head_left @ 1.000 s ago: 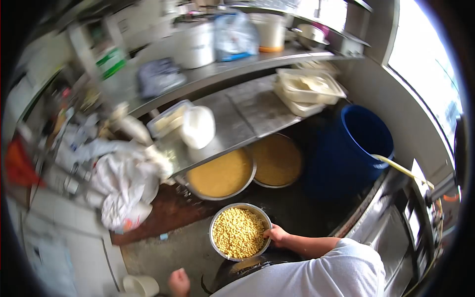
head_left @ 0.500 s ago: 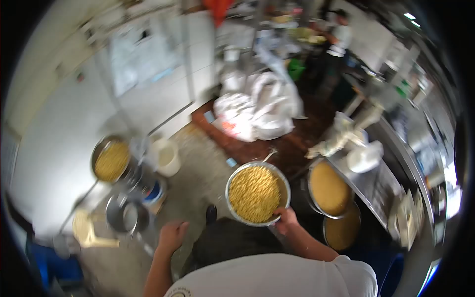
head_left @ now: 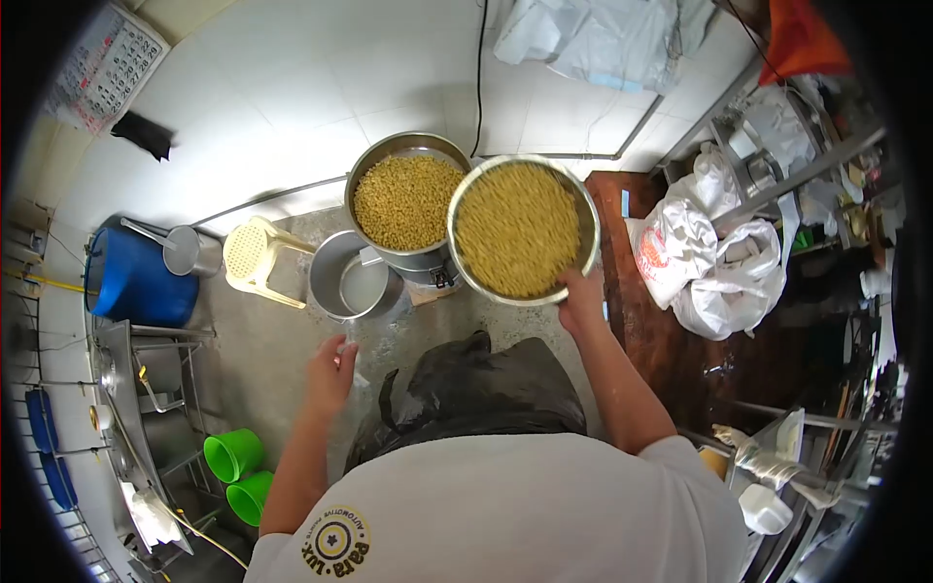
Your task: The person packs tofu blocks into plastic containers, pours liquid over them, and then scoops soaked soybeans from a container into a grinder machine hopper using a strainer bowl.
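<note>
My right hand (head_left: 581, 299) grips the near right rim of a round metal bowl (head_left: 592, 228), its fingers closed over the edge. Yellow beans (head_left: 517, 228), which look like soybeans, fill the bowl and are slightly blurred. Just left of it stands a tall metal pot (head_left: 420, 260) holding more of these beans (head_left: 408, 201); the bowl overlaps its right side in view. My left hand (head_left: 332, 374) hangs apart from everything, its fingers loosely curled with nothing visible in them. Nearest to it is a metal pot (head_left: 327, 277) on the floor, with a pale round thing inside.
A cream plastic stool (head_left: 251, 255) and a blue barrel (head_left: 155, 282) with a metal dipper (head_left: 192, 253) stand to the left. Green buckets (head_left: 233, 455) are at lower left, near a metal sink frame. White sacks (head_left: 719, 262) lie on the right, beside a metal rack.
My view has swung left toward the wall. The bowl of beans, still in my right hand, has come round beside the bean-filled pot. My left hand stays loosely curled.
</note>
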Motion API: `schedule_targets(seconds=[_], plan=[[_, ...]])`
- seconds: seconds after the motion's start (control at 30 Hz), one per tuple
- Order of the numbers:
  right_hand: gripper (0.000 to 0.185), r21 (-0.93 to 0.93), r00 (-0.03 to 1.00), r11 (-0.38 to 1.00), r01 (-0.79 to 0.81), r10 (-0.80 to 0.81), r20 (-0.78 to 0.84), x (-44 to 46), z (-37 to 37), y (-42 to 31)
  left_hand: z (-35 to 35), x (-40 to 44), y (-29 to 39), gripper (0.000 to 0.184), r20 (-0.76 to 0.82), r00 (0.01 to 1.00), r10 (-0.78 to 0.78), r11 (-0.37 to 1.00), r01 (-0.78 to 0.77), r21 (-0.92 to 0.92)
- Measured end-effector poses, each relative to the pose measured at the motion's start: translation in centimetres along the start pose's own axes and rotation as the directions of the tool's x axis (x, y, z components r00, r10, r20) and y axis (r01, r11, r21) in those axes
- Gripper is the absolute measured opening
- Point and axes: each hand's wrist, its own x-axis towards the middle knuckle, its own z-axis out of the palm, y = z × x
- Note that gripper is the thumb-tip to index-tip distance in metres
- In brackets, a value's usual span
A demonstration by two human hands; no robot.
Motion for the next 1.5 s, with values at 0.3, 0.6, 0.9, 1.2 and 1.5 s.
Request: schedule_targets(seconds=[0.3,0.6,0.9,1.2,1.5], plan=[[0.079,-0.693,0.741,0.342,0.635,-0.521,0.423,10.4,18.5,-3.2,0.0,6.4,-3.0,0.034,0.056,0.998,-0.039,0.999,0.038,0.017],[0.082,-0.808,0.719,0.001,0.59,-0.456,0.524,8.3,26.2,-2.9,-0.9,20.1,-6.0,0.033,0.117,0.98,0.162,0.986,-0.156,-0.059],[0.091,-0.747,0.503,-0.215,0.629,-0.619,0.603,4.8,27.2,-3.2,2.5,32.1,-2.4,0.06,-0.101,0.889,0.446,0.89,-0.452,-0.055],[0.069,-0.053,0.868,0.991,0.126,-0.136,-0.477,3.9,21.7,1.0,9.4,35.4,1.6,0.097,0.184,0.809,0.558,0.817,-0.575,0.049],[0.019,0.559,0.784,0.829,0.008,0.342,-0.518,-7.8,4.6,9.7,12.1,36.0,7.6,0.086,0.502,0.629,0.593,0.631,-0.751,0.194]])
